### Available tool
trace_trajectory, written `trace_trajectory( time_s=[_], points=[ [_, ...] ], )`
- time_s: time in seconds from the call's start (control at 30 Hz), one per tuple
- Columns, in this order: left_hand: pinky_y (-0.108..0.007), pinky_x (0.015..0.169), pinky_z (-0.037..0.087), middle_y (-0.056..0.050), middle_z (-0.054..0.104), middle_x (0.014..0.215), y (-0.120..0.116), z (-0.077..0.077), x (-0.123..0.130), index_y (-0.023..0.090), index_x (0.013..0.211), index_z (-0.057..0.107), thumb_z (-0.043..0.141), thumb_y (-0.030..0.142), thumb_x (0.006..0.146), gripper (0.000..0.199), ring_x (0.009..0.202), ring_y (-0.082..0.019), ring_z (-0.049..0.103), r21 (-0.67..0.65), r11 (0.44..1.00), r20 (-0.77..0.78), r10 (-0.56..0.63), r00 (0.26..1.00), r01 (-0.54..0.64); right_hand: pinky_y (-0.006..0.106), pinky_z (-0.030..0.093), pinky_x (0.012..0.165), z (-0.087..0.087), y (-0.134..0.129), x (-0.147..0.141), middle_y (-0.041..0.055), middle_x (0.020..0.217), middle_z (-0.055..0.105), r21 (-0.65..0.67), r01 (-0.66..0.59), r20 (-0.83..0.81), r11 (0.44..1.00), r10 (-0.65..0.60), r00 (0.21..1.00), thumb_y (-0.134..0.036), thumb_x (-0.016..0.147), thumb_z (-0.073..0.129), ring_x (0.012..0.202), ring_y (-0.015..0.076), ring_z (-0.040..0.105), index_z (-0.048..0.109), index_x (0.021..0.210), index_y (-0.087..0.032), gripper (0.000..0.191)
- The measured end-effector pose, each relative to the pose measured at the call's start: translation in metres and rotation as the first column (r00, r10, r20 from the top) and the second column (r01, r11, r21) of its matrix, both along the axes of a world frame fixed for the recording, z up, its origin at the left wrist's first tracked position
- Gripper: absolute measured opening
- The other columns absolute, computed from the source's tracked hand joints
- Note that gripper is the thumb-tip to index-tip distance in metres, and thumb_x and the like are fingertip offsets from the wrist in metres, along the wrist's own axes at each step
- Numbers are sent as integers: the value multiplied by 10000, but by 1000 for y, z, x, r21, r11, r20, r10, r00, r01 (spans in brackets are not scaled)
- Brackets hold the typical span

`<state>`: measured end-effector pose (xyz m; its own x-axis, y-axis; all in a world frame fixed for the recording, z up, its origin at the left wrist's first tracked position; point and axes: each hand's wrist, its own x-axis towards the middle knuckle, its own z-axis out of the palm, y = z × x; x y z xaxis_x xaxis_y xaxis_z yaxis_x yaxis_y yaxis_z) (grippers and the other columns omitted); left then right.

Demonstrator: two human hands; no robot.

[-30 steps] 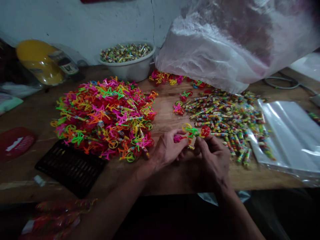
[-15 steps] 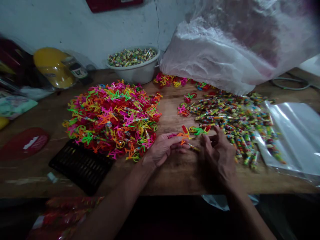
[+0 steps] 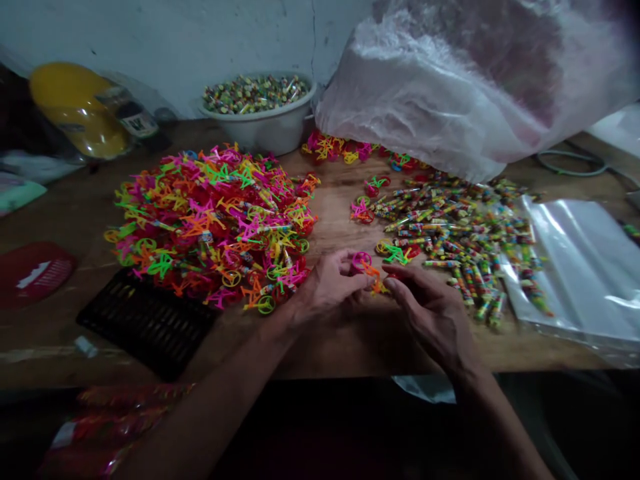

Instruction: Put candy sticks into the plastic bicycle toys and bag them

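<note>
Gently, I am having the left hand (image 3: pixel 327 283) pinch the orange toy bike (image 3: pixel 371 269) over the wooden table (image 3: pixel 335 347); the right hand (image 3: pixel 437 303) is meeting its other end, but whether it is gripping, I cannot tell. I am favouring light, even pressure for the thin frame, and minding the green toy bike (image 3: pixel 397 253) just beyond.

Far left on the table (image 3: pixel 30 363), I see a flat red object (image 3: pixel 37 275) near a slotted black tray (image 3: pixel 145 327). Behind them, I make out a labelled jar (image 3: pixel 136 121), tilted beside a yellow object (image 3: pixel 75 107); far right, a cable (image 3: pixel 570 173) curls.
</note>
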<state>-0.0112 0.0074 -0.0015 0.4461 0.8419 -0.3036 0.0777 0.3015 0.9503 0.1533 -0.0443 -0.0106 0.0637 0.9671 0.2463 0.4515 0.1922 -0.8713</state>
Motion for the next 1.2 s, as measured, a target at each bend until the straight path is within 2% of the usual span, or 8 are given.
trace_trajectory(
  time_s=[0.13,0.27,0.37,0.5,0.67,0.87,1.0,1.2],
  points=[
    [-177,459,458,-15,602,689,-1,-7,1,107,886,600,672,211,742,191,518,-83,579,-333,939,228,-7,974,84,294,521,717,-5,-7,-10,33,920,688,-13,56,-161,998,-57,985,-302,862,588,783,153,642,672,999,-215,183],
    [-159,433,446,5,590,737,-5,-5,-2,137,900,607,691,212,734,201,542,-69,567,-345,938,274,132,953,-30,298,525,715,-6,-7,-10,44,1003,666,31,9,-131,999,-5,991,-288,883,554,770,144,633,639,1059,-221,207],
    [-177,447,482,2,599,764,-3,6,-13,136,870,579,663,185,730,170,594,-97,605,-247,956,272,226,935,-159,305,511,706,-9,-5,0,70,1061,640,111,73,129,991,-87,988,-281,897,523,718,136,606,580,1184,-205,302],
    [-264,466,538,-27,653,801,-6,11,-26,157,878,492,607,186,736,185,602,-183,675,-214,953,228,263,938,-215,323,467,676,-19,-4,7,95,959,628,154,43,584,987,-126,802,-305,891,523,787,198,582,660,1039,-172,241],
    [-229,469,522,-17,645,727,-23,-2,-25,141,903,521,631,246,779,197,519,-146,651,-199,973,183,156,971,-118,390,434,747,-30,-2,-3,99,973,611,108,0,717,994,-78,693,-289,896,516,866,248,551,669,1024,-206,216],
    [-216,518,523,-18,647,682,-23,-5,-26,117,912,580,666,264,781,216,542,-125,643,-264,964,241,62,968,4,315,488,792,-24,-11,3,49,995,682,73,-103,233,992,84,969,-247,898,532,888,182,629,642,1062,-204,202],
    [-225,528,525,-70,681,847,-20,-9,-25,113,975,595,651,279,804,245,565,-125,650,-293,943,326,-58,944,159,279,479,871,-15,-15,9,14,1092,678,-17,-193,-36,981,192,981,-244,896,547,997,159,625,641,1107,-252,231],
    [-227,538,522,-77,684,858,-20,-12,-20,126,1044,610,592,274,853,242,570,-130,650,-284,932,389,-102,916,225,254,465,814,-9,-13,10,-6,1003,680,34,-189,-67,981,191,979,-210,886,562,919,136,621,653,1094,-276,236]
  ],
)
